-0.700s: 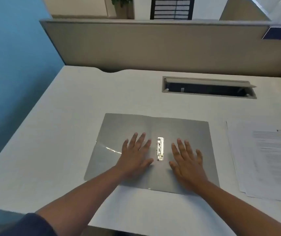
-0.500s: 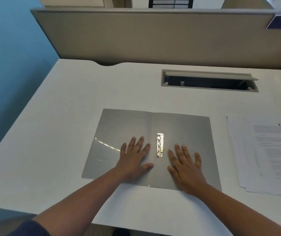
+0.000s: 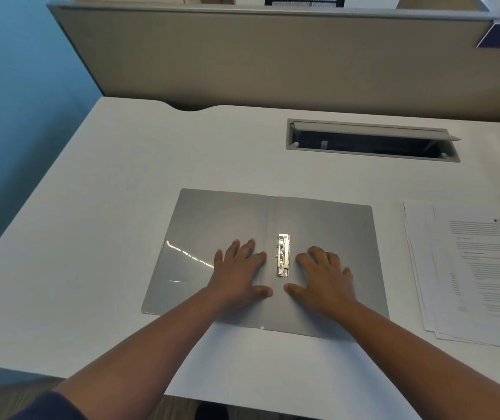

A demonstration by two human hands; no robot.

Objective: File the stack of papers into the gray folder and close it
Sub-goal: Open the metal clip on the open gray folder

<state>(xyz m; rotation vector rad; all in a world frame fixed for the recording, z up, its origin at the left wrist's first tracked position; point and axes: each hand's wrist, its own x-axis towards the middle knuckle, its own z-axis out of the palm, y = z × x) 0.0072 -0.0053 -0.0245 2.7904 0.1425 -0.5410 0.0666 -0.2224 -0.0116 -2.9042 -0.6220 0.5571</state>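
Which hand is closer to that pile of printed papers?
Right. The right hand rests on the open folder's right half, nearer the papers; the left hand lies beyond the metal clip.

The gray folder (image 3: 227,225) lies open on the white desk (image 3: 121,177), left hand (image 3: 239,274) and right hand (image 3: 324,277) pressed flat beside its metal clip (image 3: 283,255); the paper stack (image 3: 472,268) sits right.

- A single head-worn view looks forward and steeply down onto the white desk (image 3: 97,237), from close above its near edge.
- It faces the beige partition (image 3: 273,62) at the desk's far side; both forearms enter from below.
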